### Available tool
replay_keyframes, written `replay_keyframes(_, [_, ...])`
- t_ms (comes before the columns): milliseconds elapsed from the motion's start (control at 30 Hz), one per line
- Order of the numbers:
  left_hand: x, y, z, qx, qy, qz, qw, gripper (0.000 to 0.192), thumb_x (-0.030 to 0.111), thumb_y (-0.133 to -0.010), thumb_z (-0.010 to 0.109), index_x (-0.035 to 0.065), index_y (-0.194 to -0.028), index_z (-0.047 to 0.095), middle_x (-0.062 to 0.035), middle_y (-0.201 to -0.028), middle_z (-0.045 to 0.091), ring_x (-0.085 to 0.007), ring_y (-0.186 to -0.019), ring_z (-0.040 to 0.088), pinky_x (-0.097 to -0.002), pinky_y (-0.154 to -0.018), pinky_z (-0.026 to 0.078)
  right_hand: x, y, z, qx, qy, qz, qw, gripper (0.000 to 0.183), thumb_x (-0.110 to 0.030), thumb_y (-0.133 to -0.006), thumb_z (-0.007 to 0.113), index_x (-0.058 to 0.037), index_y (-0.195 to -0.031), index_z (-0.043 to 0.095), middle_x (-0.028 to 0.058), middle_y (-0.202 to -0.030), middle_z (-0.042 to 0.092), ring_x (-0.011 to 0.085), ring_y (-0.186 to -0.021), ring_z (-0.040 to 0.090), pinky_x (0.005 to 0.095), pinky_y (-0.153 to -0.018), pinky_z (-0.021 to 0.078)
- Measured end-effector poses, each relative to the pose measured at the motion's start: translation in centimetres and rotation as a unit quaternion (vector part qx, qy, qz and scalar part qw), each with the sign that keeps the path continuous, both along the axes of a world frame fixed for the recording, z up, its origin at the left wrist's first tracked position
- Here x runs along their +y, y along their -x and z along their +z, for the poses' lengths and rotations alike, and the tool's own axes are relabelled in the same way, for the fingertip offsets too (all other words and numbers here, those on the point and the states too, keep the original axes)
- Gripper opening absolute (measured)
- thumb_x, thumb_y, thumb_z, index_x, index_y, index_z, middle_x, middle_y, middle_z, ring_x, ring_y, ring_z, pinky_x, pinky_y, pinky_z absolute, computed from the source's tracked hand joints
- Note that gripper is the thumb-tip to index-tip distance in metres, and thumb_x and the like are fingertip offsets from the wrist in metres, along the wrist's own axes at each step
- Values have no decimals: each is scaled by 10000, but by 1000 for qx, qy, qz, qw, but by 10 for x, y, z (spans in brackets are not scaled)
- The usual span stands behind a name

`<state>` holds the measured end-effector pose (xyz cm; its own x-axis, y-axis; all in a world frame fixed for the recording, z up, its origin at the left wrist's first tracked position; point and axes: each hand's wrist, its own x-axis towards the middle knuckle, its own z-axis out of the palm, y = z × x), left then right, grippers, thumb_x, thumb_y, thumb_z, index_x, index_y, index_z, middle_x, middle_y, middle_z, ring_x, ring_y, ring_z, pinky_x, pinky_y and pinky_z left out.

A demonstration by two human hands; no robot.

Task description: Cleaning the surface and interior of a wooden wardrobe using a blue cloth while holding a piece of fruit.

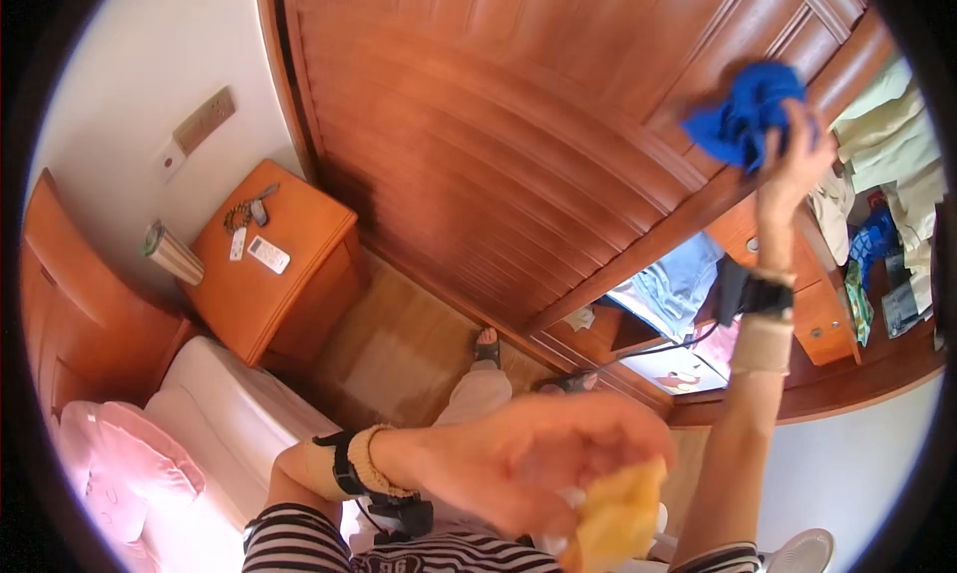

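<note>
My right hand (796, 154) presses a bunched blue cloth (748, 117) against the sliding wooden wardrobe door (478, 154), near the door's right edge. Close to the camera and slightly blurred, my left hand (538, 453) has its fingers curled round a yellow cloth (620, 513), which hangs down from it. Both wrists wear black straps with small devices, and a cable runs from the right one. To the right of the door, the open side of the wardrobe shows folded blue clothes (673, 281), hanging light garments (890, 132) and small wooden drawers (815, 311).
A wooden nightstand (314, 222) on the left bears a beaded bracelet, a white remote control (269, 254) and a steel tumbler (176, 251). Beside it is a bed with a pink pillow (142, 461). A white fan (804, 554) stands at the lower right.
</note>
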<state>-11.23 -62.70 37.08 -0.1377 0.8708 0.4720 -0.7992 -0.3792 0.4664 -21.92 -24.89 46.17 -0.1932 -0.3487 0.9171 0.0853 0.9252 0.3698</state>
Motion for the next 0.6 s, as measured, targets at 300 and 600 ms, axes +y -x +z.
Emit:
replay_keyframes(300, [-6,-20,-3,-16,-57,-26,998,597,-9,-789,683,-65,-1312,400,-122,-1168,523,-197,-1062,527,-302,-902,436,-29,-35,-176,-355,0,3,935,271,-115,-778,572,-183,-1029,648,61,-1112,553,267,-975,529,372,-817,453])
replay_keyframes(600, [-5,-19,16,125,-65,-21,990,573,-63,-770,681,-39,-1297,457,-79,-1176,503,-156,-1037,516,-283,-885,426,-8,-39,21,-21,22,-48,998,481,39,-717,615,-164,-1153,610,149,-1141,534,344,-1019,509,436,-889,415])
